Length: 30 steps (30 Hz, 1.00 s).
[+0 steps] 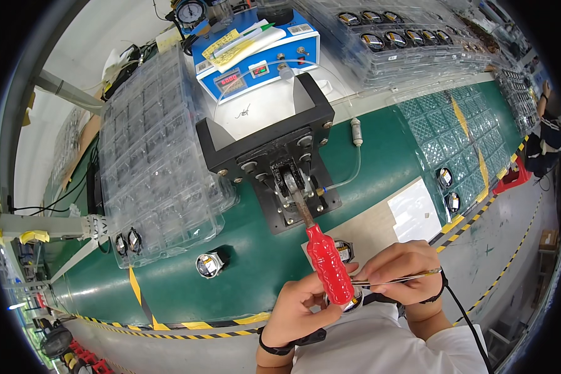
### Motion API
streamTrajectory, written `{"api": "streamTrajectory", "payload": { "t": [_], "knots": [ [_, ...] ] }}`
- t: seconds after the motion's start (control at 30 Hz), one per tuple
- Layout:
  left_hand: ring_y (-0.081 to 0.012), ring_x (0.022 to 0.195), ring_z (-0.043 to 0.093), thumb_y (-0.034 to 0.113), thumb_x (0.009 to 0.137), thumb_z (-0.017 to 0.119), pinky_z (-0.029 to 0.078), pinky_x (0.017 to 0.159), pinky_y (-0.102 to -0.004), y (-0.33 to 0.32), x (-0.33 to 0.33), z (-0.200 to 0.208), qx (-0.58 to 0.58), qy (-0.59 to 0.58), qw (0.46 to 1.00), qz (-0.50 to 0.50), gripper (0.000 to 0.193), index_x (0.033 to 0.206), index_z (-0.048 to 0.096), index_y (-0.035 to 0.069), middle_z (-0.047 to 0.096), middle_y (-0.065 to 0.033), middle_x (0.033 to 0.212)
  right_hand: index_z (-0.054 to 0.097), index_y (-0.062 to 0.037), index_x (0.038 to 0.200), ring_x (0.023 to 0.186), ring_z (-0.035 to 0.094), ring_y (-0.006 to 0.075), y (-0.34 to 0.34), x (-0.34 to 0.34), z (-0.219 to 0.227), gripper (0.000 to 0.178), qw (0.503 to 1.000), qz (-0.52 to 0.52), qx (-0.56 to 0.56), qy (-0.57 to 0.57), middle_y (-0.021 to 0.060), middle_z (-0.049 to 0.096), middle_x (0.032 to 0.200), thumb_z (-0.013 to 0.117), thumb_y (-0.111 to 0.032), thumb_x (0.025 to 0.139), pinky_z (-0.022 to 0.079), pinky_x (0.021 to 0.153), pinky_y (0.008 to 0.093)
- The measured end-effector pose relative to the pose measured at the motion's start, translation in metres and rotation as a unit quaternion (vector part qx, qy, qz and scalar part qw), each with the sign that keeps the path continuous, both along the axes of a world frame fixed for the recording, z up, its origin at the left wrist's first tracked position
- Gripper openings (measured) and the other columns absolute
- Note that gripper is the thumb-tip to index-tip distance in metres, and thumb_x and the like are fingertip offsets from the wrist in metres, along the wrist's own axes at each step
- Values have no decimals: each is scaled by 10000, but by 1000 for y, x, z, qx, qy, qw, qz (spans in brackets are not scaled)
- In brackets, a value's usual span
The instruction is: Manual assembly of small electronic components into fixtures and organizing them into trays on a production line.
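My right hand [408, 271] pinches a pair of metal tweezers [411, 277], their tips pointing left toward my left hand. My left hand [299, 311] is closed round a small round metal part [357, 300] near the table's front edge. The red lever handle [328, 265] of the bench press stands in front of that part and hides much of it, along with the tweezer tips. A similar round part [343, 250] with a label lies just beyond the handle, close to my right fingers.
Behind the handle stands the black press [265, 140], with a blue control box [255, 56] farther back. One round part [210, 265] sits on the green mat [255, 249]. Clear plastic trays [159, 156] are stacked at left; others [461, 137] lie right. A white sheet [416, 212] rests on cardboard.
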<state>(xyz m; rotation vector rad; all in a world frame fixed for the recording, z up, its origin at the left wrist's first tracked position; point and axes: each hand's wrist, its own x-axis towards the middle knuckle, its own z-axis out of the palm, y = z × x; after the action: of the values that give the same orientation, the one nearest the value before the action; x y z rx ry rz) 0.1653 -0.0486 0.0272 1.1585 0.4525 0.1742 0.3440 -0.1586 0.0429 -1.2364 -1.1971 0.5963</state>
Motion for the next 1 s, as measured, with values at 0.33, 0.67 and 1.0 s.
{"api": "streamTrajectory", "payload": {
  "t": [0.33, 0.67, 1.0],
  "knots": [
    [-92, 869, 577, -78, 748, 641, 454, 756, -227, -2, 6, 9, 8, 50, 999, 9, 465, 1205, 556, -63, 653, -94, 1017, 616, -48, 788, 627, 686, 209, 2, -2, -1, 134, 994, -30, 0, -102, 110, 678, 748, 726, -57, 711, 533, 529, 260],
    [-25, 669, 487, -18, 774, 652, 376, 579, -165, 1, 12, 20, 128, 46, 990, 43, 451, 1219, 580, -4, 644, -3, 838, 598, -36, 865, 637, 664, 211, -4, -15, -15, 187, 995, -90, 25, -20, 101, 672, 829, 714, -20, 719, 525, 544, 270],
    [2, 557, 412, -4, 803, 648, 313, 497, -170, -1, 4, 23, 115, 62, 991, 37, 435, 1232, 579, 18, 541, 60, 666, 591, -32, 868, 654, 659, 210, 3, -9, 1, 168, 994, -37, 25, -96, 121, 670, 836, 704, -21, 744, 526, 562, 276]
  ]
}}
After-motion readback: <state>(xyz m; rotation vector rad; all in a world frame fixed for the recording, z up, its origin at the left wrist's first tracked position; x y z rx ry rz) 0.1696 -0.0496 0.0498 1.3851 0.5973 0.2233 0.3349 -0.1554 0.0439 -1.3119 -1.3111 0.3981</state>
